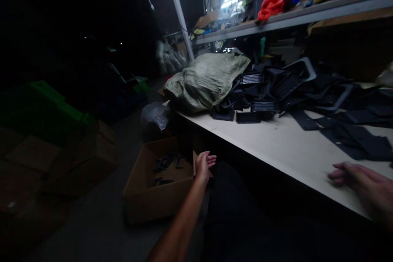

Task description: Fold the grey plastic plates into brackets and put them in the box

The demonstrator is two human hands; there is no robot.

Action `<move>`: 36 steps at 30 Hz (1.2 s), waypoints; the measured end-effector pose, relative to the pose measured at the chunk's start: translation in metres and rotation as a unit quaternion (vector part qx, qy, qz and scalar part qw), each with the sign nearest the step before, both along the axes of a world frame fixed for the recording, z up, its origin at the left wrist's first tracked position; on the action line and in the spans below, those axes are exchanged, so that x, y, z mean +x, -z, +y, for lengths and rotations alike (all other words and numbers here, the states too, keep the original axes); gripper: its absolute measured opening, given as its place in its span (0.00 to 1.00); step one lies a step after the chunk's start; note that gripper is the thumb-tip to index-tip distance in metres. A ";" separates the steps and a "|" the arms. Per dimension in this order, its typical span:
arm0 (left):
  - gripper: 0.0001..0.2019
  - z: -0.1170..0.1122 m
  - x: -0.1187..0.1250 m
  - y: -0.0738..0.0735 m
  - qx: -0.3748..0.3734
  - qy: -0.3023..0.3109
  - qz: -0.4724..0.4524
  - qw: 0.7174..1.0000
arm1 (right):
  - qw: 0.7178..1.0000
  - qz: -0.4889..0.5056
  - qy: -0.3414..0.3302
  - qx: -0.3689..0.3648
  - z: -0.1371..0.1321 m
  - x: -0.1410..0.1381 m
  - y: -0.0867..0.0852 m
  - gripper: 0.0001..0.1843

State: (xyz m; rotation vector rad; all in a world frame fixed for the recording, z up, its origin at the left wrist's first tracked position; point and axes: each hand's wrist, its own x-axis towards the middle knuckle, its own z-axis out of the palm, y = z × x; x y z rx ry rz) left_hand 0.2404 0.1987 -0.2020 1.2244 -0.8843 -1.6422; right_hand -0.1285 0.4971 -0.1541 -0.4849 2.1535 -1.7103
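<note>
My left hand (204, 163) hangs below the table edge, just beside the right rim of an open cardboard box (144, 196) on the floor; its fingers are spread and it holds nothing. Several black plastic parts (166, 163) lie inside the box. My right hand (362, 182) rests flat near the front edge of the pale worktable (276, 143), fingers stretched out and empty, blurred by motion. A heap of black plastic grille parts (267, 94) lies on the table behind it.
A green woven sack (205, 80) lies at the table's left end, with a clear plastic bag (155, 115) below it. Flat black pieces (356, 137) lie at right. A shelf (291, 16) above carries cartons and a red bag (274, 0). Cardboard boxes (80, 159) and green crates (58, 104) stand on the dark floor at left.
</note>
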 end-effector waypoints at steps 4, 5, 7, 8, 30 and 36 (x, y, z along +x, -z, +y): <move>0.17 -0.034 -0.040 -0.039 -0.146 0.075 -0.045 0.985 | 0.999 -0.048 -0.012 0.002 -0.001 0.004 -0.008 0.19; 0.18 -0.043 -0.051 -0.048 -0.175 0.093 -0.063 0.978 | 0.999 -0.042 -0.015 0.006 -0.001 0.004 -0.008 0.19; 0.18 -0.064 -0.075 -0.063 -0.229 0.120 -0.113 0.959 | 0.999 -0.033 -0.026 0.015 0.000 0.003 -0.005 0.20; 0.18 -0.076 -0.087 -0.069 -0.256 0.130 -0.145 0.947 | 0.999 -0.028 -0.031 0.019 0.000 0.002 -0.004 0.20; 0.08 -0.186 -0.162 -0.121 -0.450 0.357 -0.456 0.679 | 0.998 0.030 -0.048 -0.016 -0.008 -0.002 0.006 0.37; 0.12 -0.189 -0.152 -0.137 -0.413 0.346 -0.292 0.790 | 0.998 0.028 -0.048 -0.009 -0.007 -0.005 0.014 0.38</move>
